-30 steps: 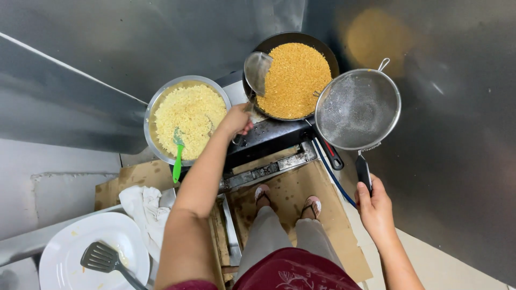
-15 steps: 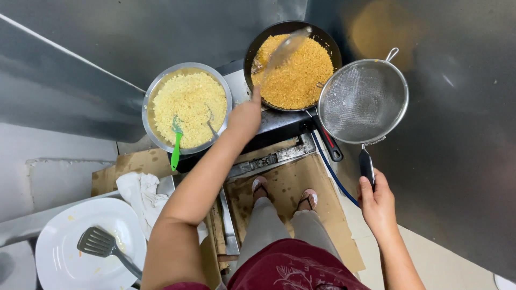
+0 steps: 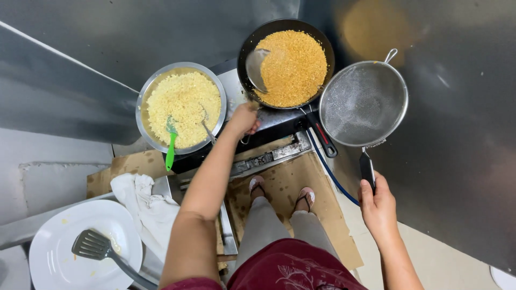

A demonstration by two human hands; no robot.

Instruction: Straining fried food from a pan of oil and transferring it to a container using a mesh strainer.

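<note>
left hand fisted on ladle, bowl pointing up-away into pan, right hand gripping strainer handle, mesh ahead

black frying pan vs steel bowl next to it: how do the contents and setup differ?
The black frying pan holds deep orange-gold grains; the steel bowl holds paler yellow ones. The left hand works a metal ladle in the pan, while a green-handled utensil and a metal spoon rest unheld in the bowl. The pan has a long handle; the bowl has none. Both are round and nearly full.
</note>
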